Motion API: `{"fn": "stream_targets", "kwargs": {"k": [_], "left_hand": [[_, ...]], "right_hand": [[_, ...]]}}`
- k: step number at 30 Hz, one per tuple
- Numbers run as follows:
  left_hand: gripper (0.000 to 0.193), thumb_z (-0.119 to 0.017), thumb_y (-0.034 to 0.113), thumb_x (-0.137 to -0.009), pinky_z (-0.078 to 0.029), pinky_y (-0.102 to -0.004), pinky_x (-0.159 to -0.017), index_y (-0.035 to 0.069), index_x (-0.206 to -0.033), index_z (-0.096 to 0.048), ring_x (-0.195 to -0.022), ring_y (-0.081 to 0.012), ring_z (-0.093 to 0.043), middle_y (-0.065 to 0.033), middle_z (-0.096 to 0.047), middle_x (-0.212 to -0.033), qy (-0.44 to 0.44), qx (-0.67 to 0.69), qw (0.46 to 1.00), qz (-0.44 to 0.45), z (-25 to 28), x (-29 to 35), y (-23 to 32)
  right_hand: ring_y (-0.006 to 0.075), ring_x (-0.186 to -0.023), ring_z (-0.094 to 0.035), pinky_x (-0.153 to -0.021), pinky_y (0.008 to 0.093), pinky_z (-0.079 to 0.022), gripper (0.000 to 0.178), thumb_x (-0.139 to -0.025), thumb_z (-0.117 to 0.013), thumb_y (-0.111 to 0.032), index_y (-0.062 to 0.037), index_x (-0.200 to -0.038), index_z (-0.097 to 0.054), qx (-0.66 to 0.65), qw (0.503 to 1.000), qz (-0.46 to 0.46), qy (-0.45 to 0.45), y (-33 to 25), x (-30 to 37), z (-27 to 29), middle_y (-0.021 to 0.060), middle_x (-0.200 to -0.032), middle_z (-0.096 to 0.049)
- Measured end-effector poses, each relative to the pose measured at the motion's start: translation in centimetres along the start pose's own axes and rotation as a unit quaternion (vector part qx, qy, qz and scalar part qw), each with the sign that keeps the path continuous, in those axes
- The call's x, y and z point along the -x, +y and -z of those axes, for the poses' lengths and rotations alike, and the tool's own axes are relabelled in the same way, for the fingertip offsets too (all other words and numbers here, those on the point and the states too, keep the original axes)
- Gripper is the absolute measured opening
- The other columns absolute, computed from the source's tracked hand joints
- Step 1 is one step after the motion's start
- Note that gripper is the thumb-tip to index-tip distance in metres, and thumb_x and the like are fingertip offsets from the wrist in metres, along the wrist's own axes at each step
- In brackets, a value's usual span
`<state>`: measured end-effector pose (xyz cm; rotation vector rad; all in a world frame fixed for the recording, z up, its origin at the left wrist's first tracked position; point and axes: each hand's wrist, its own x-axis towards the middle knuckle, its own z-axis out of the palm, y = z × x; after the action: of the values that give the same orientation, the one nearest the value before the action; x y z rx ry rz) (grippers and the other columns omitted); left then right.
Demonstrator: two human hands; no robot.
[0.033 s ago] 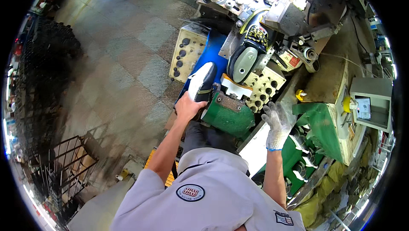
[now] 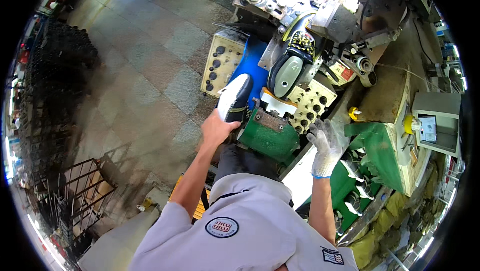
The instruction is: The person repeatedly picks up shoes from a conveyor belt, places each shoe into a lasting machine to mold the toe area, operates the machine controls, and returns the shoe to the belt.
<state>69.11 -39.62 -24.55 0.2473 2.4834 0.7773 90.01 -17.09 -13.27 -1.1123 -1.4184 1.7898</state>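
Observation:
My bare left hand (image 2: 216, 127) is wrapped round one end of a dark shoe (image 2: 242, 98) with a white underside turned up to the left. The shoe lies tilted over a blue curved panel (image 2: 254, 61), beside a green machine part (image 2: 270, 135). My right hand (image 2: 326, 146), in a whitish glove with grey fingertips, hovers right of the green part with its fingers apart and nothing in it. Ahead, a second shoe (image 2: 303, 41) with black-and-yellow laces sits in the machine, a grey-green last (image 2: 289, 77) showing at its near end.
Control panels with black knobs (image 2: 220, 63) flank the machine (image 2: 265, 1). At right, several white-and-dark shoe parts (image 2: 353, 203) rest on a green surface below a wooden bench (image 2: 385, 96) and grey box (image 2: 437, 121). A metal rack (image 2: 82, 191) stands lower left on the tiled floor.
My left hand and the shoe in it have shifted very slightly, and the white underside shows a little more. My right hand stays almost where it was.

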Motion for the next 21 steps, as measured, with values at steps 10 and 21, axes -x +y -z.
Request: {"fn": "stream_targets", "kwargs": {"k": [10,21], "left_hand": [[0.066,-0.088,0.031,-0.071,-0.054,-0.0413,-0.079,-0.001,-0.121,-0.060,-0.090,-0.0326,-0.071,-0.0181,-0.071,-0.101,0.113,-0.089,0.960,-0.241,12.8,14.9,12.8],[0.048,-0.065,0.046,-0.097,-0.047,-0.0290,-0.082,0.000,-0.107,-0.072,-0.091,-0.0125,-0.062,-0.0036,-0.071,-0.100,-0.398,0.467,0.783,-0.098,-3.3,11.8,22.5]], "right_hand": [[0.0209,-0.118,-0.060,-0.099,0.0314,-0.048,0.063,-0.089,-0.074,-0.033,0.0013,-0.137,-0.053,-0.091,0.978,0.071,-0.172,-4.2,3.6,-11.9,0.0133,-0.129,-0.062],[0.0198,-0.097,-0.068,-0.087,0.0314,-0.055,0.060,-0.090,-0.067,-0.034,0.0026,-0.135,-0.055,-0.392,0.916,-0.076,-0.040,-0.1,2.1,6.6,0.0124,-0.115,-0.068]]}}
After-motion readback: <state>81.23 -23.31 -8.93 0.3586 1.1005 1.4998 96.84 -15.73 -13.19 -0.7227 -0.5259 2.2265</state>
